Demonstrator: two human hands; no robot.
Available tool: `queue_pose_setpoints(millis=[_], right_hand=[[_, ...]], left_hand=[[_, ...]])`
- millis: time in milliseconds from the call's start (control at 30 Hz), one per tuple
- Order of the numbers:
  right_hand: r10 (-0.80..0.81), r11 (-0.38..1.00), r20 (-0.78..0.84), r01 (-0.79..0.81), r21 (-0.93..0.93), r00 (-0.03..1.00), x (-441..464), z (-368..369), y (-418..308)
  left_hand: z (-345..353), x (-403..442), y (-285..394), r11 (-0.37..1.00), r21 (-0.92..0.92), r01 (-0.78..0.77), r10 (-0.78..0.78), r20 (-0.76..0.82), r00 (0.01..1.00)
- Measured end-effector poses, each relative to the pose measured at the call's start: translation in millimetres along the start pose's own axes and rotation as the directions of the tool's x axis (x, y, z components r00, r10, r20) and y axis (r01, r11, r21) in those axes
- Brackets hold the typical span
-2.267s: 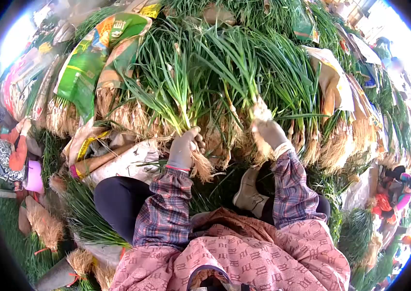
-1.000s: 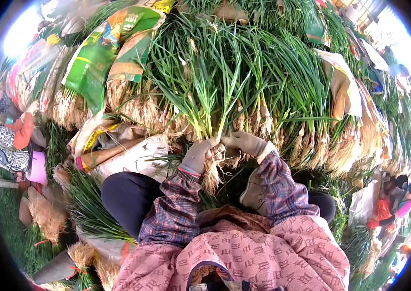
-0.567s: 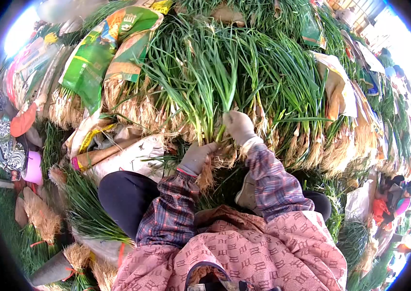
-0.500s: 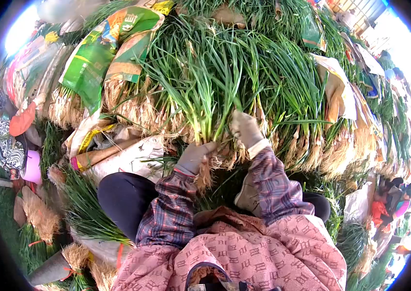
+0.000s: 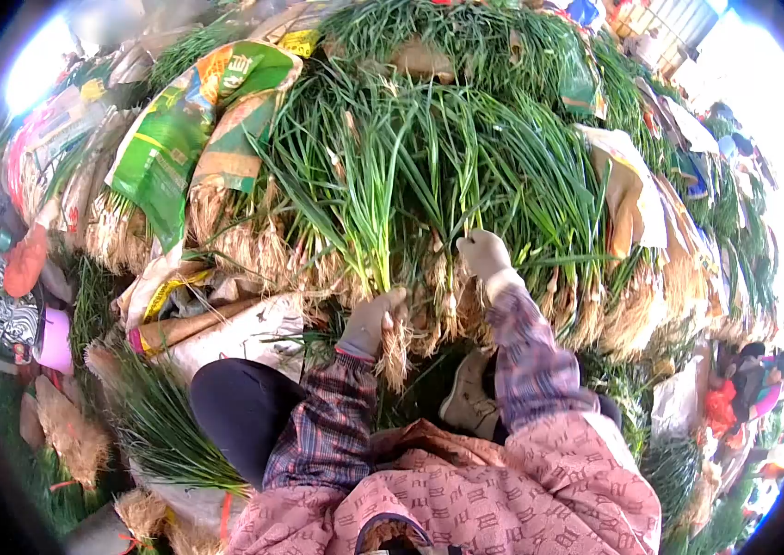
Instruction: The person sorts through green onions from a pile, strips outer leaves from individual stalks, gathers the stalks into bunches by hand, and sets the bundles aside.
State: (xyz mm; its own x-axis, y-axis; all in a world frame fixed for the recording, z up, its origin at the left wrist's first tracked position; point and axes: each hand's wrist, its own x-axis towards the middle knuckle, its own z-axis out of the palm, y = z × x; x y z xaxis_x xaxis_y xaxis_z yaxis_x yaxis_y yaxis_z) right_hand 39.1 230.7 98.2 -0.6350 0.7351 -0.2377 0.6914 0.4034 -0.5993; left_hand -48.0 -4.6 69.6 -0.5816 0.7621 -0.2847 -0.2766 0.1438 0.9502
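Note:
In my gloved left hand (image 5: 373,324) is a small bunch of green onions (image 5: 373,231), gripped just above the roots. Their leaves point away from me and pale stringy roots hang below the fingers. To the right, my gloved right hand (image 5: 486,257) is closed at the front edge of the pile, its fingers pinched on a green onion stalk (image 5: 471,220). Leaves of the surrounding pile (image 5: 540,176) overlap that stalk, so its far end is hard to make out. Dry roots and pale bulbs line the pile's edge between and beside both hands.
A green printed sack (image 5: 165,153) drapes over the pile at left, and a pale sack (image 5: 632,185) lies at right. Tied bunches (image 5: 73,425) rest on the ground at lower left. A shoe (image 5: 470,398) is below the right forearm. Other people (image 5: 748,388) are at far right.
My right hand has moved a little right and down, now at a stalk in the pile's edge. My left hand still holds its bunch, slightly lower in view. The camera view has shifted slightly.

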Motion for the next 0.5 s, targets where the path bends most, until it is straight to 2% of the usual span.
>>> queue_pose_setpoints(millis=[33, 67, 100, 133, 200, 233, 267, 300, 367, 400, 433, 467, 500], right_hand=[[-0.04, 0.849, 0.165, -0.053, 0.526, 0.986, -25, -23, -22], [-0.211, 0.479, 0.12, -0.005, 0.878, 0.97, -38, -28, -21], [-0.274, 0.644, 0.043, 0.15, 0.75, 0.961, -40, -16, -7], [-0.349, 0.761, -0.024, 0.297, 0.577, 0.937, -38, 0, 11], [-0.558, 0.806, 0.048, 0.527, 0.271, 0.828, -55, 13, 10], [-0.649, 0.76, 0.189, 0.622, 0.188, 0.737, -70, 14, -2], [-0.459, 0.867, 0.226, 0.377, 0.326, 0.859, -76, 36, 2], [-0.244, 0.883, 0.252, 0.107, 0.457, 0.937, -81, 58, 6], [-0.314, 0.937, 0.225, 0.264, 0.227, 0.922, -92, 60, -4], [-0.406, 0.914, 0.281, 0.392, 0.105, 0.87, -89, 56, 0], [-0.36, 0.907, 0.433, 0.419, -0.045, 0.826, -94, 39, -13], [-0.145, 0.954, 0.59, 0.27, -0.129, 0.795, -90, 28, -22], [0.079, 0.962, 0.704, 0.131, -0.24, 0.706, -83, 21, -27]], left_hand=[[-4, 7, -4, 0.952, -0.223, 0.208, -0.196, 0.077, 0.978], [-3, 5, -5, 0.982, -0.178, 0.07, -0.055, 0.085, 0.995], [-1, 0, -4, 0.99, -0.126, -0.061, 0.075, 0.107, 0.991], [7, -1, 3, 0.856, -0.493, 0.155, -0.109, 0.121, 0.987], [5, 11, -20, 0.951, -0.293, 0.098, -0.073, 0.094, 0.993], [8, 4, -5, 0.959, -0.235, 0.156, -0.147, 0.057, 0.988], [11, -3, 10, 0.958, -0.183, 0.219, -0.219, 0.02, 0.975], [13, -9, 25, 0.944, -0.189, 0.27, -0.261, 0.073, 0.963], [13, 1, -8, 0.951, -0.27, 0.148, -0.12, 0.118, 0.986], [11, 6, -26, 0.919, -0.376, 0.123, -0.068, 0.156, 0.985], [9, 7, -31, 0.926, -0.351, 0.141, -0.087, 0.165, 0.982], [7, 9, -33, 0.932, -0.326, 0.158, -0.106, 0.174, 0.979], [6, 9, -36, 0.938, -0.299, 0.176, -0.124, 0.184, 0.975]])
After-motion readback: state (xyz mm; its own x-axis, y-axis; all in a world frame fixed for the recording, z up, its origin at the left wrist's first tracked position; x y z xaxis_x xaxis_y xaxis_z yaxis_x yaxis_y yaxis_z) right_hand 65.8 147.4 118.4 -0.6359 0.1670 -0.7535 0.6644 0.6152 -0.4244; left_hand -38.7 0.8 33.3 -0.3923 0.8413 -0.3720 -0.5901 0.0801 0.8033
